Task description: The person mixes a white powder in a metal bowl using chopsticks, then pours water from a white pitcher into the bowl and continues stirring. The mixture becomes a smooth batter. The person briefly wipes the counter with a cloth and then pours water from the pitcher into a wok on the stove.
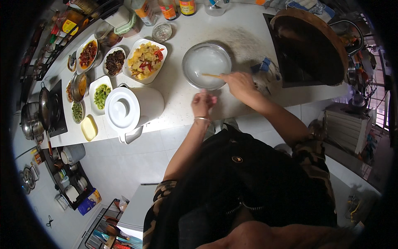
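A round metal bowl [185,76] stands on the counter with cloudy whitish liquid [206,60] inside. My right hand [241,84] grips wooden chopsticks [211,75] from the bowl's right side, their tips reaching into the liquid. Whether it is one stick or a pair is hard to make out. My left hand [203,102], with a bangle [202,118] at the wrist, is at the bowl's near rim, fingers bent and slightly blurred. Whether its fingertips touch the rim is unclear.
To the left stand a white lidded container [149,101], a dish of yellow slices with red pepper [146,60], a dish of chopped greens [102,95] and several other dishes. Bottles [168,11] line the back. A large round wooden board [340,49] leans over the dark sink area at right.
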